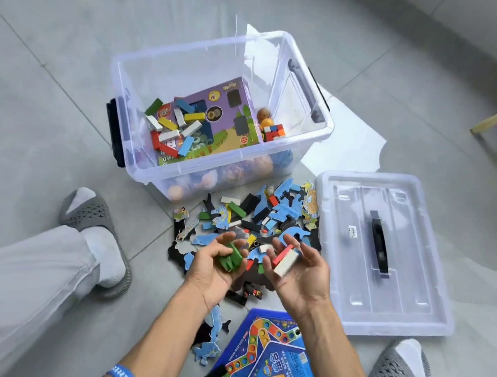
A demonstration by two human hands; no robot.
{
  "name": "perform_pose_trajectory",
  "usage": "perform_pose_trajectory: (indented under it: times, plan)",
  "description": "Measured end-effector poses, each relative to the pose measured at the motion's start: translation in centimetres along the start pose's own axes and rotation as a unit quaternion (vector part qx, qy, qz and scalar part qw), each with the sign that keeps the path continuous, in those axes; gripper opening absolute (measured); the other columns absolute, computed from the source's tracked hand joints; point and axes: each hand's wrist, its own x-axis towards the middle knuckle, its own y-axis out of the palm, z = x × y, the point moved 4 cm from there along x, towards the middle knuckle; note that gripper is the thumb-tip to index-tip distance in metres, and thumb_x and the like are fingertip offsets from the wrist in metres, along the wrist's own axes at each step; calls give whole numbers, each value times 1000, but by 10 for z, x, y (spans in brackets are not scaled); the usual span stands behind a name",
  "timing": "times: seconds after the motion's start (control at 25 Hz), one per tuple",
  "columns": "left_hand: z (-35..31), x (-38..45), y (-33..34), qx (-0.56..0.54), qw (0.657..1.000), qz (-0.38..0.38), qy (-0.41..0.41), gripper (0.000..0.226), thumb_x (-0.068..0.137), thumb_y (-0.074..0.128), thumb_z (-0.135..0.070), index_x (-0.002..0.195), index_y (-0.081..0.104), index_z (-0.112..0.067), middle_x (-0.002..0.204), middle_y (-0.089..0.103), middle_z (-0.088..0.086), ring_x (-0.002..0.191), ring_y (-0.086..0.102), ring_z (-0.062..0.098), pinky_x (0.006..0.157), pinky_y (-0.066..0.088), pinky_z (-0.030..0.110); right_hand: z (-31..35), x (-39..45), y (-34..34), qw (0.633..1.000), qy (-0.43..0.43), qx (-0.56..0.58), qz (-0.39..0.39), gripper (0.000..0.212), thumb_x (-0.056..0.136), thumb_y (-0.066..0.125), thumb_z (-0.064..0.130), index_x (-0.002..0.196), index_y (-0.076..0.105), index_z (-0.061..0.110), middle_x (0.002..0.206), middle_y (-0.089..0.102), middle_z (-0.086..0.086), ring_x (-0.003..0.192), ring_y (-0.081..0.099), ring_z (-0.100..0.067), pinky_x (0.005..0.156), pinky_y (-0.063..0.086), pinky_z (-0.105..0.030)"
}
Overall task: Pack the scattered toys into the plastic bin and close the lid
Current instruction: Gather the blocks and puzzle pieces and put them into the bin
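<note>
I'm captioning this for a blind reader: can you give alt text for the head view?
Left hand grips green blocks and right hand holds red and white blocks above a toy pile on the floor. The open bin behind is partly filled; its lid lies to the right.

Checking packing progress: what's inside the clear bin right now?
Inside the clear bin: a purple game box, loose coloured wooden blocks on it, a puzzle cube, and an orange ball. Round shapes show blurrily through the front wall; whatever lies under the box is covered.
</note>
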Motion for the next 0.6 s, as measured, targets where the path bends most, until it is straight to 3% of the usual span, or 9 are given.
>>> perform_pose_trajectory:
  times: [0.12,0.24,0.32,0.44,0.52,0.6]
  plan:
    - [-13,-29,27,-85,996,23,21,22,90,47,-23,105,56,-9,97,62,17,92,60,29,86,46,44,-10,-23,41,999,15,39,8,45,98,37,31,126,61,4,121,65,-21,107,63,-39,100,45,-54]
    - [-54,-53,65,-105,991,54,67,49,94,44,-45,122,48,-4,103,60,21,97,60,32,93,44,45,-3,-41,110,998,-17,33,41,50,100,35,32,136,47,0,126,58,-24,119,54,-39,105,40,-54]
    - [-98,-63,97,-73,988,89,105,69,92,42,-57,130,46,1,119,55,21,114,54,32,105,37,47,16,-45,171,995,-40,-17,88,50,98,35,35,134,45,2,118,57,-20,114,51,-33,105,40,-49]
    - [-151,-68,110,37,989,4,144,81,93,35,-65,143,35,-2,131,48,13,122,45,25,102,37,43,36,-44,225,987,-65,-144,32,57,98,35,32,149,38,5,147,47,-17,132,47,-35,116,28,-47]
    - [-159,-64,86,105,976,-57,185,70,96,36,-57,144,39,-6,139,51,12,124,51,25,96,42,40,34,-35,208,973,-107,-202,-25,39,99,42,27,126,61,6,132,58,-17,124,54,-36,110,38,-40]
    - [-132,-52,39,188,960,-103,182,46,98,43,-46,126,56,-11,121,64,10,104,63,23,80,49,34,15,-30,152,951,-115,-278,-71,24,99,49,20,111,64,7,118,64,-13,115,61,-31,97,50,-37]
